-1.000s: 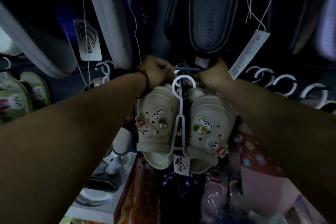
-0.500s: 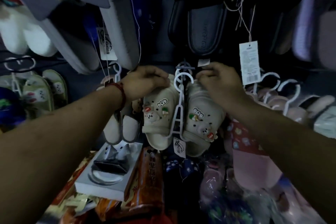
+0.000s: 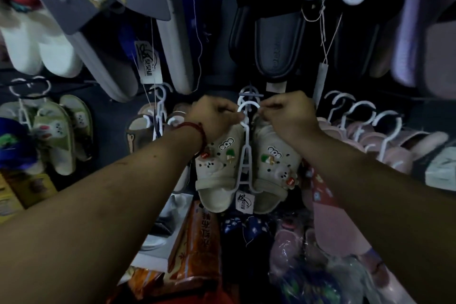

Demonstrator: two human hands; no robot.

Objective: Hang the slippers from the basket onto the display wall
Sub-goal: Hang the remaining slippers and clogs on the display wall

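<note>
Slippers in cream, studded with small charms, hang toe-down as a pair on a white hanger in the middle of the display wall, a paper tag dangling between the toes. The hanger's hook sits right at a dark peg on the wall. I cannot tell whether it is seated over the peg or only held against it. Half a second ago both hands lay over the tops of the slippers, a little out from the hook; now they have drawn in, and the pair itself has hardly shifted against the wall. That suggests the pair is already in its place and the job is down to settling the hook and letting go. The left hand, with a red string at the wrist, is closed above the left slipper, its curled fingers meeting the hook's left side. The right hand is closed above the right slipper and pinches at the hook's right side. So the slippers hang straight down between and below the two hands. Black slippers hang just above, pink slippers on white hooks crowd the right, green slippers hang well off to the left, and wrapped packs lie below. No basket is in view.
</note>
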